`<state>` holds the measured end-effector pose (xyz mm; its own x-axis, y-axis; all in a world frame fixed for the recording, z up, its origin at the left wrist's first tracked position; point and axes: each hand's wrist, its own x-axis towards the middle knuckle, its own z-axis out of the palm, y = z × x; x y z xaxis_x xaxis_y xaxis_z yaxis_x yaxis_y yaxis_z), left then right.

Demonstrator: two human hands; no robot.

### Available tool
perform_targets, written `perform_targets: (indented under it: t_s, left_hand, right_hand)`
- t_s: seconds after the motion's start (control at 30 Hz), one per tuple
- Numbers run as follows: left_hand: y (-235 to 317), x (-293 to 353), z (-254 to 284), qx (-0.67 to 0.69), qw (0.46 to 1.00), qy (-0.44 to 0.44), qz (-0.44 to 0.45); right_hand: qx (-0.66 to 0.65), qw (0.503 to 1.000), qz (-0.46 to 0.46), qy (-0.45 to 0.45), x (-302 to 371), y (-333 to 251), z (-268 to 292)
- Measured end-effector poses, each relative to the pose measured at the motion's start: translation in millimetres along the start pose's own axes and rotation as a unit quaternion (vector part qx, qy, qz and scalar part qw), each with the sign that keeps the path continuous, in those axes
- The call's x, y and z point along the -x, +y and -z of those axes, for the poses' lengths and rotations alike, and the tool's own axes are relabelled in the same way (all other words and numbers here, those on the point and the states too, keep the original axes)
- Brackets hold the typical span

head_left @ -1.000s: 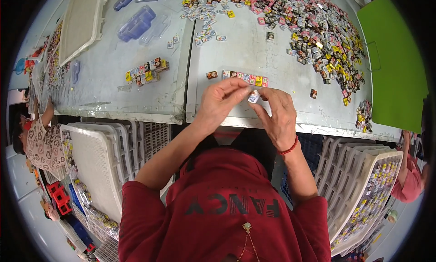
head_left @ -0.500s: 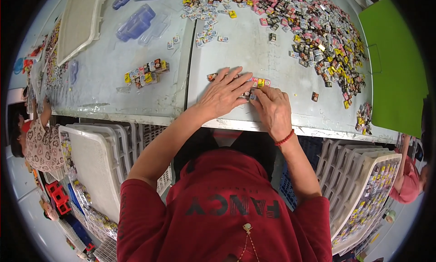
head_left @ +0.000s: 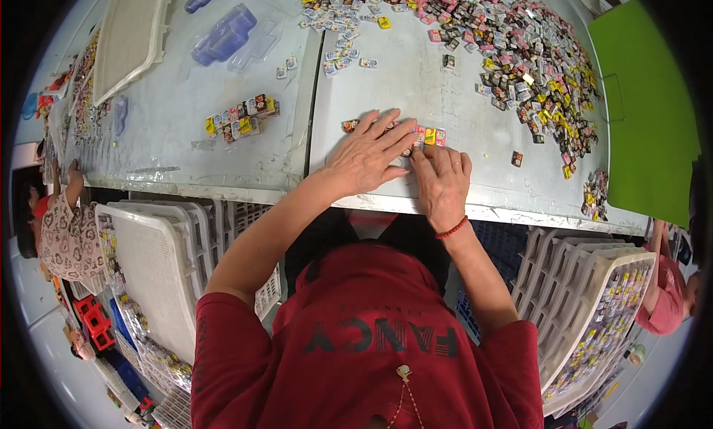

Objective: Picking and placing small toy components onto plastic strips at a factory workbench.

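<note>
A person in a dark red shirt (head_left: 364, 310) sits at a pale grey counter (head_left: 401, 80), seen from above, both bare hands at its near edge. A row of small coloured pieces (head_left: 430, 136) lies crosswise on the counter, mostly under the left hand (head_left: 362, 158). That hand rests palm down over the row, its fingers spread apart. Beyond the fingers, pink and yellow pieces show at the row's right end, and a brown piece (head_left: 350, 125) shows at its left.

The right hand (head_left: 443, 178), with a red beaded bracelet (head_left: 451, 228) at the wrist, is just beside it. Its fingers are bent and held close together at the near side of the row; whether they pinch a piece cannot be told. A dark piece (head_left: 406, 153) peeks out between the two hands.

To the left, across a seam in the counter, sits a small block of similar pieces (head_left: 241, 118). Farther back are blue-tinted clear plastic trays (head_left: 224, 35). A large loose heap of pieces (head_left: 523, 50) in pink, black, white and yellow covers the far right, beside a green panel (head_left: 646, 109). White plastic crates (head_left: 152, 277) stand below the counter on both sides. Another person (head_left: 70, 239) is at the far left, and a co-worker (head_left: 668, 299) at the far right.
</note>
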<state>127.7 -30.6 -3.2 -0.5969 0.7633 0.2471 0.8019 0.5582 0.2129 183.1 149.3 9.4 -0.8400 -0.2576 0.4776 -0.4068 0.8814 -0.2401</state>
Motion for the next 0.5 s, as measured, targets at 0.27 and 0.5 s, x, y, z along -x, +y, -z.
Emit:
perform_targets:
  t_s: [0.27, 0.5]
  left_hand:
    - [1.2, -2.5, 12.3, 0.036, 0.997, 0.047, 0.048]
    - [-6.9, 28.6, 32.2, 0.295, 0.862, 0.186, 0.368]
  right_hand:
    - [-0.063, 0.998, -0.017, 0.022, 11.9, 9.6, 5.1]
    - [-0.207, 0.937, -0.271, -0.081, -3.1, 52.1, 0.1]
